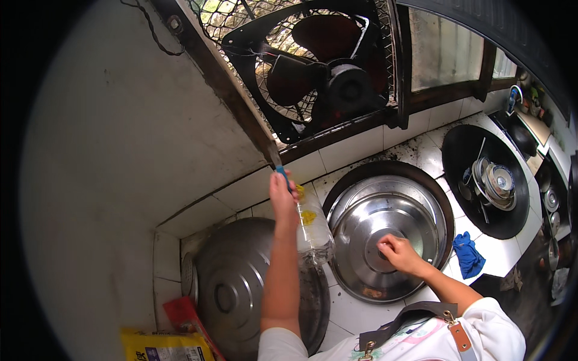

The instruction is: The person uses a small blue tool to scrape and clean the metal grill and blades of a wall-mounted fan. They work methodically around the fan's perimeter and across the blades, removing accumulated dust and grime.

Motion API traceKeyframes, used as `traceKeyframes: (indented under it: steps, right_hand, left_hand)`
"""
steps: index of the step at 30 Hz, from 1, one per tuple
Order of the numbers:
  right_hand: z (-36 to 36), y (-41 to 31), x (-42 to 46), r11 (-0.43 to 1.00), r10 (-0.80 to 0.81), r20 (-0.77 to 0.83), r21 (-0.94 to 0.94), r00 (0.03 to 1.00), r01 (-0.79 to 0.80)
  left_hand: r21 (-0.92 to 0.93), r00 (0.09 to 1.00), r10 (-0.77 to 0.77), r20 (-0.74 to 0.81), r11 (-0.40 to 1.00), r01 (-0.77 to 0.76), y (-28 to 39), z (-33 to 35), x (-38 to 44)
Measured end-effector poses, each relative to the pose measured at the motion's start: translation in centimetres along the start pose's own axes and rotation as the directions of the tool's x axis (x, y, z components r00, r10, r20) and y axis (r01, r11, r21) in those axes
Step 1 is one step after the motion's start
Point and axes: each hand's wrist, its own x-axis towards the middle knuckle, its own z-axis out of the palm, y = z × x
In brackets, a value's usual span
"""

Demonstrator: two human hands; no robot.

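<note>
My left hand (pixel 283 194) is raised at the wall corner below the window, closed on the blue handle of a tool (pixel 281 170). The tool's flat, blurred end meets the window frame's lower corner. Just right of that wrist stands a clear plastic bottle (pixel 316 234) with yellow patches; whether the hand touches it I cannot tell. My right hand (pixel 392 249) is over the knob of a stainless steel lid (pixel 361 225), its fingers curled; the grip is partly hidden. Beneath the lid is a wider metal rim in a dark wok (pixel 447 198). A large grey metal lid (pixel 226 270) lies at the left.
A black exhaust fan (pixel 347 85) is mounted in the meshed window. At the right, a black wok (pixel 456 149) holds stacked bowls. A blue cloth (pixel 468 256) lies on white tiles. Yellow packaging (pixel 167 345) and a red object (pixel 183 316) are at the lower left.
</note>
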Motion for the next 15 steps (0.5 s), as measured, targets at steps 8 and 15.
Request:
traceKeyframes:
  steps: [8, 15]
  right_hand:
    - [-1.8, 6.1, -6.0, 0.854, 0.481, -0.031, 0.245, 0.876, -0.46]
    - [-2.5, 4.9, -4.7, 0.844, 0.507, -0.083, 0.25, 0.858, -0.474]
  left_hand:
    - [0.077, 0.999, -0.02, 0.042, 0.997, 0.017, -4.6, -2.2, 13.9]
    - [-0.095, 0.999, -0.01, -0.05, 0.995, 0.005, -7.8, -0.4, 18.8]
